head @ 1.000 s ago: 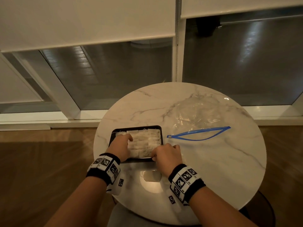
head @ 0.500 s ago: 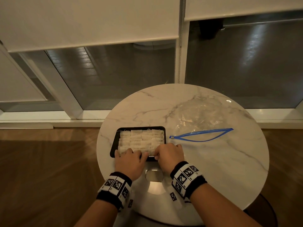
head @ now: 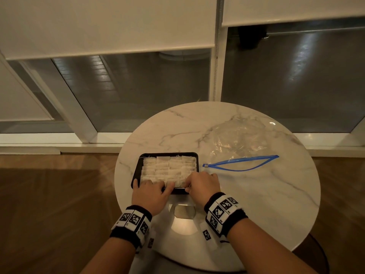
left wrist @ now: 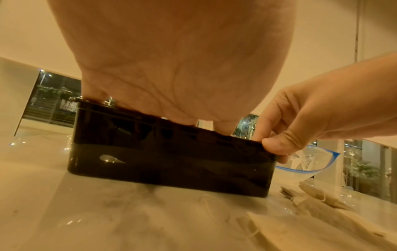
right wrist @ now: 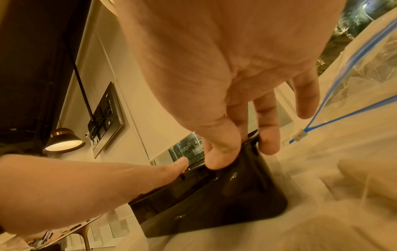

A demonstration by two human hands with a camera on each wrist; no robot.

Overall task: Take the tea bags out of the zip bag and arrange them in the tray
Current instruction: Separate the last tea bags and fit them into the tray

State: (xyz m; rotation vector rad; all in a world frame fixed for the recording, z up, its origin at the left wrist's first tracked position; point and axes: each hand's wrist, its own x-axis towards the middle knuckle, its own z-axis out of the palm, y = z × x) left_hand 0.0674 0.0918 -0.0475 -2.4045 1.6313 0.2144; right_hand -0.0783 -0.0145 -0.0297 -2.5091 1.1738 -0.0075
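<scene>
A black tray [head: 136, 175] stands on the round marble table [head: 256, 204], filled with rows of white tea bags [head: 169, 167]. My left hand [head: 152, 189] lies over the tray's near edge with straight fingers resting on the nearest row. My right hand [head: 199, 181] pinches the tray's near right corner: in the left wrist view the thumb [left wrist: 277, 146] presses the dark outer wall [left wrist: 171, 161] while the fingers reach over the rim. The clear zip bag [head: 241, 143] lies flat to the right, its blue zip [head: 241, 165] gaping.
The table's near edge runs just under my wrists, with wooden floor on both sides. A lamp's reflection [head: 184, 212] glares between my hands. Pale blurred shapes with threads [left wrist: 318, 195] lie on the table by my right wrist. Windows and blinds stand behind.
My left hand has drawn back from the tray's left middle to its near edge, uncovering the tea bags. My right hand has stayed at the near right corner.
</scene>
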